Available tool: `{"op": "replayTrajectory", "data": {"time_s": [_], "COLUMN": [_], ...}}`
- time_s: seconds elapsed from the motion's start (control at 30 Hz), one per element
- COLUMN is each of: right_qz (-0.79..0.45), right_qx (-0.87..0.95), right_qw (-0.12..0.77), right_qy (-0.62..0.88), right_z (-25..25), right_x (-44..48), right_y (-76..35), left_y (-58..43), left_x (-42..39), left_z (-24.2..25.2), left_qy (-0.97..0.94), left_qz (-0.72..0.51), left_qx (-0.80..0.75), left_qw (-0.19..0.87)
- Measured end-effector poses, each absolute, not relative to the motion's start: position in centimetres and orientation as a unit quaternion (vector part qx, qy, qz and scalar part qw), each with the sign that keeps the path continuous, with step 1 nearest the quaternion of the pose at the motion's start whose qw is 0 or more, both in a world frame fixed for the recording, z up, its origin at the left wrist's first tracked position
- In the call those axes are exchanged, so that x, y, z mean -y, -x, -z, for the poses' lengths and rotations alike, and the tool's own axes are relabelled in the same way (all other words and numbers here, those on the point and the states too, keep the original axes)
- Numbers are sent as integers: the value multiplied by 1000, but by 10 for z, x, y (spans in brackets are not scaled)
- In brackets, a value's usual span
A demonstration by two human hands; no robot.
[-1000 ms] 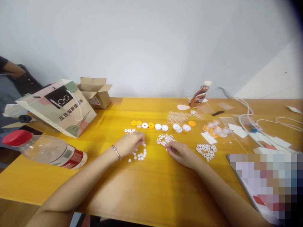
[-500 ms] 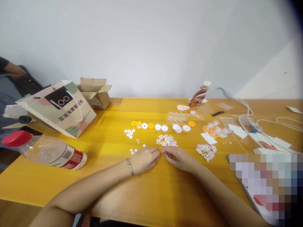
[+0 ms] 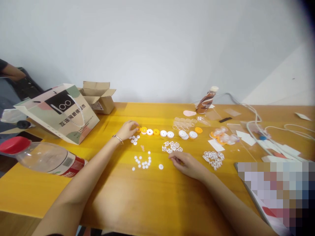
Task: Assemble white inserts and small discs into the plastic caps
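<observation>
My left hand [image 3: 128, 129] reaches out to the left end of a row of yellow and white round discs. Its fingers close on the leftmost yellow disc [image 3: 139, 129], partly hiding it. My right hand [image 3: 185, 163] rests by the table's middle with fingers curled together; whether anything small is in them is hidden. Just behind it lie white openwork pieces [image 3: 172, 146]. A single white disc [image 3: 160, 167] sits to its left, beside scattered small white round pieces [image 3: 145, 164]. Several white caps [image 3: 134, 141] lie under my left wrist.
On the left stand a paper bag [image 3: 71, 114], a cardboard box [image 3: 100, 96] and a red-capped bottle [image 3: 49, 157]. Clear rings [image 3: 184, 123], a brown drink bottle [image 3: 206, 101], more openwork pieces [image 3: 213, 159] and white cables [image 3: 256, 114] lie farther right. Another person's arm shows at far left.
My left hand has moved from beside my right hand, left and away, to the yellow disc. The small white pieces and single white disc are uncovered. My right hand stays nearly in place.
</observation>
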State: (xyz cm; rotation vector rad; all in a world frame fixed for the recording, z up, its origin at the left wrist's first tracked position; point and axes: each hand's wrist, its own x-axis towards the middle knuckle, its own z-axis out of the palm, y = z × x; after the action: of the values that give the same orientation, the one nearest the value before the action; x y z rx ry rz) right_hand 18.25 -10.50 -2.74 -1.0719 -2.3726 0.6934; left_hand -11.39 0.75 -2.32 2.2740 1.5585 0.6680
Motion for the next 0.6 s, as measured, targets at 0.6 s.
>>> {"op": "replayTrajectory", "data": {"time_s": [0.6], "right_qz": [-278], "right_qx": [842], "right_qw": [227], "right_qy": [403], "right_z": [32], "right_x": [101], "right_y": [-187], "left_y": [65], "left_x": [63], "left_z": [-10], "left_qy": [-875], "left_qz": [-220], "left_qx": [-334], "left_qw": [273]}}
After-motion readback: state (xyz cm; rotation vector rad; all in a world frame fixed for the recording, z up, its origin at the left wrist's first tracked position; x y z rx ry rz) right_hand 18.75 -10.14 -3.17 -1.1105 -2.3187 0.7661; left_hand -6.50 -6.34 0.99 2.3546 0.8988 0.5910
